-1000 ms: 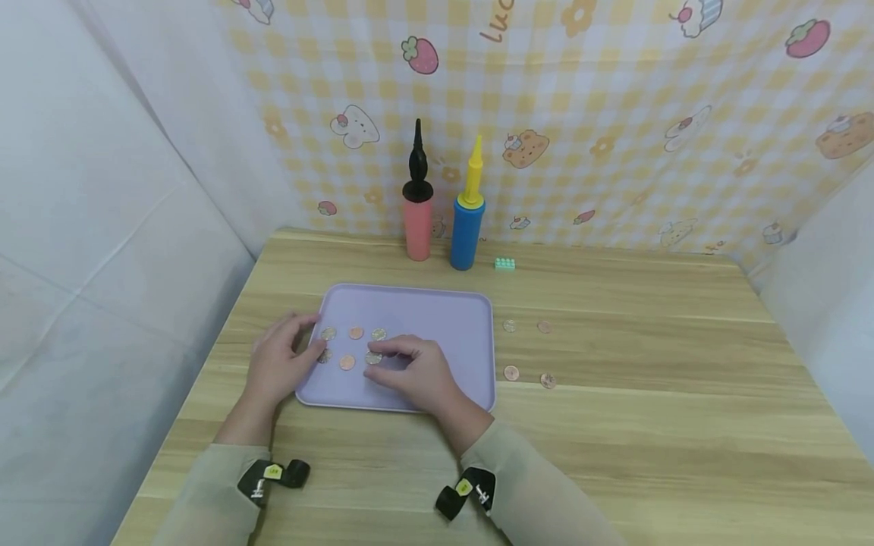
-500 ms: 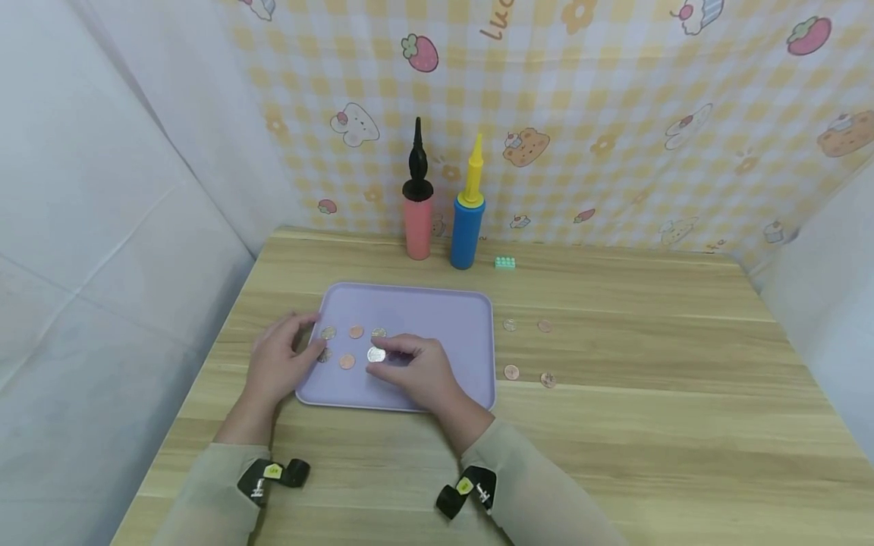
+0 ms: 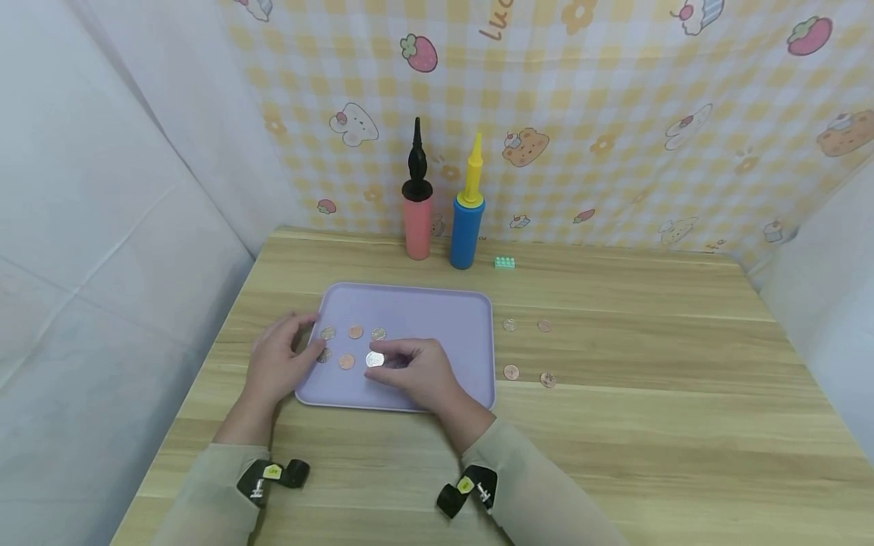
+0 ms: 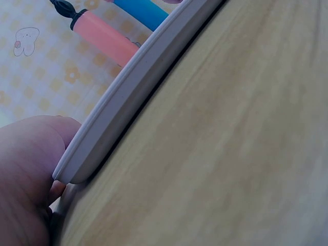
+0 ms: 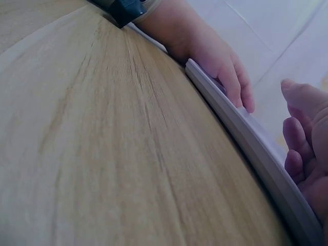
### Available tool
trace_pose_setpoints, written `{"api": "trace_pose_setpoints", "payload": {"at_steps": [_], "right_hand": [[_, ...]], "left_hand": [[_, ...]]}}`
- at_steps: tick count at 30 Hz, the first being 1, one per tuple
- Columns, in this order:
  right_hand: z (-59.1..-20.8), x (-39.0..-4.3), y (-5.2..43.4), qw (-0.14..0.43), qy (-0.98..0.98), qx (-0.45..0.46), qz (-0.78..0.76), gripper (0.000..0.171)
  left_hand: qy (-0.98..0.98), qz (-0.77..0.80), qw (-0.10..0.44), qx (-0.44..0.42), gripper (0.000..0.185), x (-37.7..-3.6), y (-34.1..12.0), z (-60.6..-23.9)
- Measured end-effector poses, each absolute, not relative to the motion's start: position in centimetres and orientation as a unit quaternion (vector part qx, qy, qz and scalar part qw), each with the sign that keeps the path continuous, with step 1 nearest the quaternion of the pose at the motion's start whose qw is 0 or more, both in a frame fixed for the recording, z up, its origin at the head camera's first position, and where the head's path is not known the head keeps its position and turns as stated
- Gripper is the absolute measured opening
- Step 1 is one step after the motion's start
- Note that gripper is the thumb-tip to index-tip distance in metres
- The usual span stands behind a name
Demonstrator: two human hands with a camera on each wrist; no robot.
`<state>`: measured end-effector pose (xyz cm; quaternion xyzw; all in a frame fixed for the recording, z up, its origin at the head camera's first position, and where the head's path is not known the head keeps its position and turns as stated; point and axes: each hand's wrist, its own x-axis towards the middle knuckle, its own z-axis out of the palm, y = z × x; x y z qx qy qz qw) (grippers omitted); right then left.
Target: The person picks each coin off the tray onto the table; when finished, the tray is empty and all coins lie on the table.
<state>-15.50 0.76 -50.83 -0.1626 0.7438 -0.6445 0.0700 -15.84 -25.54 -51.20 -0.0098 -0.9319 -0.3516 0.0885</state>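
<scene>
Near the middle of the lilac tray [image 3: 437, 315], my right hand [image 3: 416, 368] pinches a bright silver coin [image 3: 375, 359] by its edges between thumb and forefinger. The right wrist view shows this hand's thumb [image 5: 302, 97] above the tray rim, but no coin. My left hand [image 3: 276, 360] holds the tray's left edge, its thumb over the rim; in the left wrist view the thumb [image 4: 41, 138] lies against the tray corner. On the tray lie copper coins [image 3: 356, 332] and silver coins [image 3: 378, 334]. One silver coin [image 3: 325, 355] is partly covered by the left thumb.
Several coins [image 3: 511, 372] lie on the wooden table [image 3: 649, 425] right of the tray. Behind it stand a pink balloon pump [image 3: 418, 227] with a black nozzle and a blue one [image 3: 467, 235] with a yellow nozzle. A mint toy brick [image 3: 504, 262] lies beside them.
The silver coin at my right fingertips has tilted to catch the light, shifting slightly up and then back down with the hand. The left hand and tray stay in place.
</scene>
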Motion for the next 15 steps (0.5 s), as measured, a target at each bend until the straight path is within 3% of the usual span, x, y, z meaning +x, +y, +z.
{"api": "trace_pose_setpoints", "payload": {"at_steps": [8, 15], "right_hand": [[-51.07, -15.45, 0.75, 0.061, 0.764, -0.223, -0.602, 0.029], [-51.2, -15.56, 0.93, 0.07, 0.755, -0.207, -0.618, 0.036]], "left_hand": [[-0.932, -0.351, 0.088, -0.012, 0.045, -15.84, -25.59, -51.34], [-0.932, -0.351, 0.088, -0.012, 0.045, -15.84, -25.57, -51.4]]}}
